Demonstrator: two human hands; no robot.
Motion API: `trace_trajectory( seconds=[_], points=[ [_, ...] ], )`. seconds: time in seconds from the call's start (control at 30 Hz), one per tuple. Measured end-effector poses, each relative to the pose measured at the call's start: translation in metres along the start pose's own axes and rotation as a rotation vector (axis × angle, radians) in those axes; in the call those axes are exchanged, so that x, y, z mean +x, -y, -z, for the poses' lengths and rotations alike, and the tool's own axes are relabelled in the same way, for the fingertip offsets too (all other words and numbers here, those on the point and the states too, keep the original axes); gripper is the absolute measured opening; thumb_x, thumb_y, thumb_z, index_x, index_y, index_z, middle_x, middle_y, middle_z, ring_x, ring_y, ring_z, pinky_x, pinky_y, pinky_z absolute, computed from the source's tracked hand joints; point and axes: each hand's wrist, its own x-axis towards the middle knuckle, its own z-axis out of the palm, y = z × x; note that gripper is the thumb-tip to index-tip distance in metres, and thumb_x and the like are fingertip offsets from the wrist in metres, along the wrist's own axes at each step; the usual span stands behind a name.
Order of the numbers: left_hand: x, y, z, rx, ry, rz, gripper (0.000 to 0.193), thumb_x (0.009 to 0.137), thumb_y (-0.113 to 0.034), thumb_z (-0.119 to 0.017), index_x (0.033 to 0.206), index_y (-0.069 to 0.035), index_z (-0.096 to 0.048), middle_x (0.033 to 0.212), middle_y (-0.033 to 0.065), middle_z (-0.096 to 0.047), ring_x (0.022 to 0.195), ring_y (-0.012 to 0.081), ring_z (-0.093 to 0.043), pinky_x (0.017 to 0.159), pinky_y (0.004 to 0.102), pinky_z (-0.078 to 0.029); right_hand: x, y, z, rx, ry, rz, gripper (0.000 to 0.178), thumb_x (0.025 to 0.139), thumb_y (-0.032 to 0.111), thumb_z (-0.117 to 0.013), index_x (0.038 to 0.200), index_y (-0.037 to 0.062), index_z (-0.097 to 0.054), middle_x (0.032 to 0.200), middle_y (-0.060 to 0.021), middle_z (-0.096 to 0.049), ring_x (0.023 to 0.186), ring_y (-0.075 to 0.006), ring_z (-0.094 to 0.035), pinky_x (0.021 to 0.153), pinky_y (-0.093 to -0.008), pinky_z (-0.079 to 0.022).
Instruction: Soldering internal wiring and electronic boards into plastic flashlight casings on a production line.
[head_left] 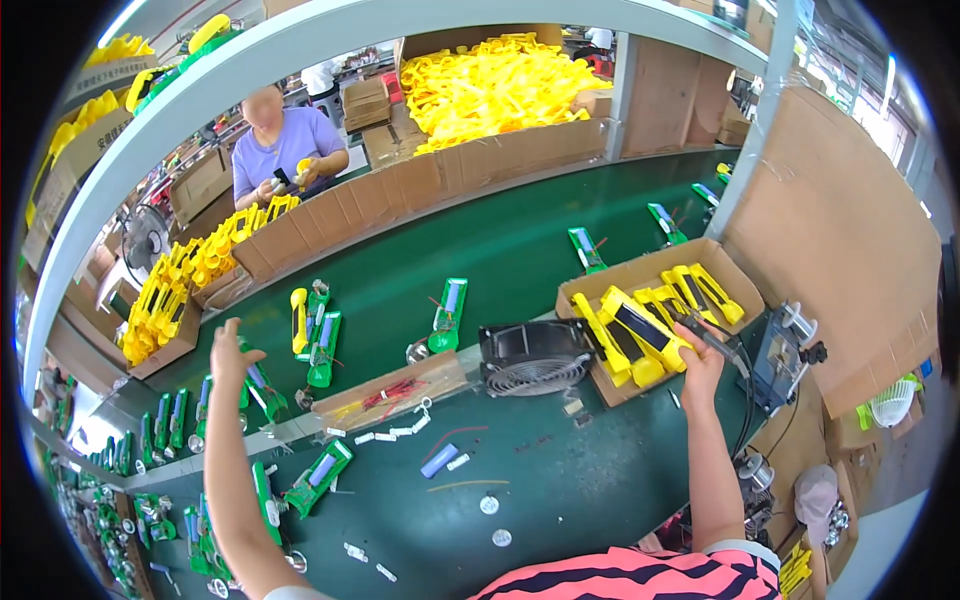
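While the right grip [703, 358] curls around a dark, slender tool with a black cord [738, 350], its thumb meets the lower end of a long yellow plastic casing with a black panel [640, 322]; whether it also holds the casing cannot be told. That casing lies slanted over similar ones in an open brown cardboard box [655, 268] at the table's [540, 530] far right corner. The left grip [236, 355], fingers spread and holding nothing, hangs beyond the table's far edge, just above a green plastic housing [268, 398]; contact cannot be made out. Beside the box stands a square black fan [537, 358], and along the far edge lies a shallow cardboard tray [445, 375] of thin red wires [392, 393]. A blue cylindrical cell [440, 461] rests nearer the table's middle.
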Motion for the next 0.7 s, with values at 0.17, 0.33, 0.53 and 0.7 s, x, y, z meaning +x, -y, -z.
trace_trajectory(
  seconds=[0.17, 0.33, 0.53, 0.7],
  points=[
    [-0.09, -0.076, 0.116, -0.316, -0.18, -0.085, 0.026, 0.058, -0.006, -0.071, 0.074, 0.0, -0.051, 0.073, 0.0098, -0.051, 0.068, 0.0226, -0.051, 0.062, 0.0316, -0.04, -0.074, 0.021, 0.023, 0.119, 0.1, 0.104, 0.041, 0.068, -0.004, -0.047, 0.109, -0.0047, -0.048, 0.109, -0.0117, -0.052, 0.112, -0.0189, -0.043, 0.098, -0.0319, -0.028],
    [-0.232, -0.163, 0.081, -0.881, 0.005, 0.108, 0.023, 0.057, 0.004, -0.067, 0.072, -0.003, -0.052, 0.081, 0.0071, -0.053, 0.078, 0.0165, -0.051, 0.074, 0.0274, -0.041, -0.145, 0.02, 0.028, 0.024, 0.39, 0.423, 0.04, 0.079, -0.006, -0.048, 0.114, 0.0034, -0.033, 0.093, -0.0168, -0.061, 0.081, -0.0207, -0.055, 0.072, -0.0295, -0.043],
    [-0.352, -0.238, 0.007, -0.875, 0.145, 0.469, 0.022, 0.063, -0.008, -0.071, 0.078, -0.005, -0.055, 0.089, 0.0114, -0.055, 0.084, 0.0227, -0.053, 0.081, 0.0334, -0.039, -0.176, -0.006, 0.015, -0.181, 0.625, 0.442, 0.037, 0.076, -0.007, -0.053, 0.108, 0.0058, -0.04, 0.093, -0.0122, -0.063, 0.073, -0.0211, -0.057, 0.065, -0.0272, -0.044],
    [-0.318, -0.271, 0.064, -0.148, -0.114, -0.131, 0.028, 0.058, -0.014, -0.071, 0.083, -0.009, -0.059, 0.109, 0.0119, -0.048, 0.099, 0.0308, -0.043, 0.085, 0.0466, -0.033, -0.182, -0.003, 0.019, -0.263, 0.658, 0.463, 0.045, 0.068, -0.01, -0.053, 0.107, 0.0065, -0.041, 0.092, -0.0095, -0.063, 0.085, -0.025, -0.06, 0.066, -0.0293, -0.048]
  ],
)
